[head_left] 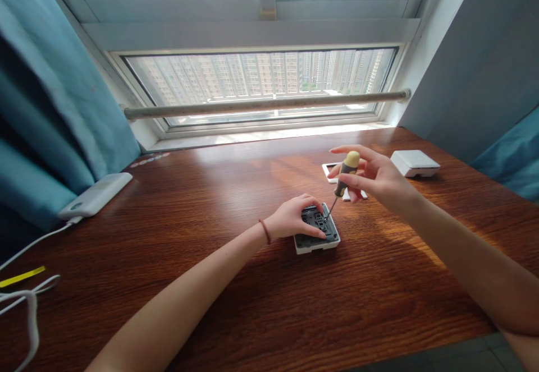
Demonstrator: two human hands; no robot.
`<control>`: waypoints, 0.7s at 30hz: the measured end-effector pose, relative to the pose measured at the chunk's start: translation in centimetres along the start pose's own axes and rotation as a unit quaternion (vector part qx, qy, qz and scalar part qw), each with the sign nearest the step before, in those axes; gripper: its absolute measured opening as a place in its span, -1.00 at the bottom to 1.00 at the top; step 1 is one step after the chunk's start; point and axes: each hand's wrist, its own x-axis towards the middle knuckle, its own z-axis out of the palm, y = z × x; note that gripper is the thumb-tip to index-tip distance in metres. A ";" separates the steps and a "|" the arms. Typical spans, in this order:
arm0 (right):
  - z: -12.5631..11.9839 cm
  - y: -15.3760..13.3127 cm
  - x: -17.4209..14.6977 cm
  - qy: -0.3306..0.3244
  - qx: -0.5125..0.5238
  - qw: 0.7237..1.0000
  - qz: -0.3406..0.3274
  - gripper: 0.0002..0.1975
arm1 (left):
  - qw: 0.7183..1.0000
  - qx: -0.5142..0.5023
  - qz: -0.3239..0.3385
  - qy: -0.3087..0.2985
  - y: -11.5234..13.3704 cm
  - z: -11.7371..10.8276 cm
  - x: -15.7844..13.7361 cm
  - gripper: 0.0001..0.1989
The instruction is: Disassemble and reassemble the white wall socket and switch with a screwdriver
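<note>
On the wooden table lies a square wall socket [318, 245] with a white body and a dark grey inner face turned up. My left hand [297, 217] grips it from the left, thumb along the near side and fingers over the far side. My right hand [365, 174] is closed around a screwdriver [346, 173] with a yellow and grey handle. The screwdriver leans, its metal shaft pointing down and left, and its tip meets the right part of the socket's dark face. Fingers hide some of that face.
Behind my right hand lie a white frame [330, 172] and a small white piece [347, 196], both partly covered. A white box-like socket [415, 162] sits at the back right. At left are a white power bank [96, 195], a cable [33, 243] and a yellow strip [23, 276].
</note>
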 end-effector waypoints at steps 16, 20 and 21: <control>-0.9 -0.1 -0.4 -0.032 -0.016 0.995 -0.095 -0.76 | 1.000 0.001 -0.009 -0.003 0.1 0.0 0.1 -0.52; 0.1 0.2 -0.7 0.027 -0.031 0.991 -0.131 -0.68 | 1.000 0.001 -0.008 0.001 0.1 0.1 0.0 -0.52; 0.2 0.3 -0.7 0.057 -0.045 0.989 -0.131 -0.67 | 1.000 0.001 -0.008 0.002 0.1 0.1 0.0 -0.52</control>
